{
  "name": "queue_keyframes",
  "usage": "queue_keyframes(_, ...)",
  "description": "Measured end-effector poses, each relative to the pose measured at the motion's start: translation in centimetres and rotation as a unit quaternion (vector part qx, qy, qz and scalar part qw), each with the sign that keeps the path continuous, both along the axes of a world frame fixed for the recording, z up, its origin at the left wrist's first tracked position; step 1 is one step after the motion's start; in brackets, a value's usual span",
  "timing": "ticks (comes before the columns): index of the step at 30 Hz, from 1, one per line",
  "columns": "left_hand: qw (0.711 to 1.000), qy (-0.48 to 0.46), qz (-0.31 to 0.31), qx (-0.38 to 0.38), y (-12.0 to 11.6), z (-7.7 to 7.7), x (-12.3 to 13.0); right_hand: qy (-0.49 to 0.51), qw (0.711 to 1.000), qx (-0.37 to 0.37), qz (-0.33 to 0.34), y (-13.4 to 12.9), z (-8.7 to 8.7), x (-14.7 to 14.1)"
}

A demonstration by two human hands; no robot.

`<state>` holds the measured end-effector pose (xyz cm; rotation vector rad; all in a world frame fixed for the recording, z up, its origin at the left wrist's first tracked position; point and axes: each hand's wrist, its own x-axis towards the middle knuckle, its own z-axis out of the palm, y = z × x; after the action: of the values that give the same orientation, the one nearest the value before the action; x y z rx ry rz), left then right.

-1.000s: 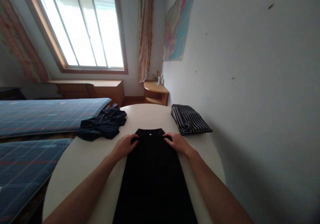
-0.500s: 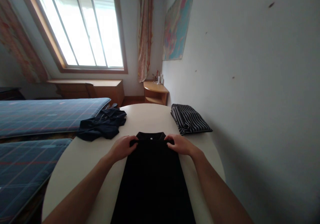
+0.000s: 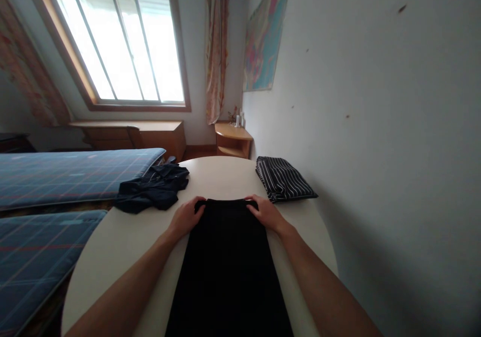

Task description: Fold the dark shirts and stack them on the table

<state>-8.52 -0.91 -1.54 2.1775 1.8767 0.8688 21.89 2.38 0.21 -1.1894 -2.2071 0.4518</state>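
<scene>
A black collared shirt [image 3: 229,272] lies lengthwise on the round white table [image 3: 216,177], folded into a long strip that widens toward me. My left hand [image 3: 187,218] pinches its far left corner between thumb and fingers. At the far right corner, my right hand [image 3: 267,215] has the same kind of pinch on the cloth. Only a thin dark band of the collar shows past the far edge. The shirt's near end runs out of view at the bottom.
A crumpled dark navy shirt [image 3: 152,189] lies at the table's left edge. Back right sits a folded black-and-white striped garment [image 3: 283,179], close to the wall [image 3: 376,166]. Plaid mattresses [image 3: 75,177] stand at left; a small wooden corner shelf [image 3: 233,132] is beyond the table.
Both hands have moved the shirt's far edge slightly away from me, over the collar. The collar opening and its white tag, visible before, are now covered.
</scene>
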Motion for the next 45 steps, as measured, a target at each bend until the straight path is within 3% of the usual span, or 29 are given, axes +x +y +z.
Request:
queue_keyframes(4, 0.999, -0.030, 0.009, 0.021, 0.0, 0.4, -0.1, 0.018, 1.000, 0.006, -0.005, -0.1, 0.2, 0.1)
queue_keyframes(9, 0.987, -0.123, 0.039, 0.092, 0.5, 1.3, 0.1, 0.095, 0.991, 0.069, -0.057, 0.2, 1.0, -0.2)
queue_keyframes(14, 0.990, -0.133, 0.042, 0.007, 1.2, 0.1, 0.1, 0.114, 0.989, 0.055, -0.074, 1.4, -0.7, -0.4)
queue_keyframes(18, 0.990, -0.139, 0.036, 0.008, 1.5, -0.4, -0.2, 0.126, 0.989, 0.024, -0.069, 2.1, -2.0, -0.3)
queue_keyframes(23, 0.983, -0.171, 0.051, 0.047, 1.6, -0.1, -0.2, 0.168, 0.980, 0.058, -0.093, 2.6, -1.8, -0.3)
queue_keyframes(30, 0.988, -0.146, 0.055, -0.010, 1.7, -0.8, -0.2, 0.153, 0.986, 0.009, -0.062, 2.5, -2.3, -0.4)
queue_keyframes(37, 0.985, -0.150, 0.088, 0.012, 1.4, 0.0, 0.2, 0.196, 0.974, 0.104, -0.050, 2.3, -1.1, -1.0)
queue_keyframes(41, 0.984, -0.158, 0.086, -0.007, 1.4, 0.0, 0.3, 0.188, 0.978, 0.069, -0.063, 3.0, -2.0, -0.8)
queue_keyframes(45, 0.981, -0.172, 0.090, 0.023, 1.5, 0.0, 0.3, 0.179, 0.980, 0.047, -0.073, 3.4, -3.0, -0.6)
